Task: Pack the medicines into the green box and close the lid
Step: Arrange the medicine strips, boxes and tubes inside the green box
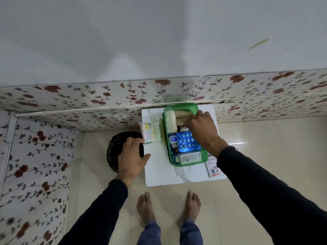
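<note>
Green box open on the white marbled worktop, set right of centre, far end close to the flowered wall. Packed already: blue blister pack on top in the middle, a small blue-lidded jar just left of it, a white carton along the near wall, brown bandage rolls and white wadding at the far end. No lid on it.

Right hand over the box's right rim, fingers curled down into the middle; whether clamped on anything, cannot tell.

Left hand at the worktop's left edge, fingers loosely apart, thumb on the edge, gripping nothing. Dark round bin on the floor beneath it.

Outside the box: cotton-bud packet overhanging the left edge, and a white leaflet-like packet against the box's near right corner. Bare worktop only in front, toward the near edge.
</note>
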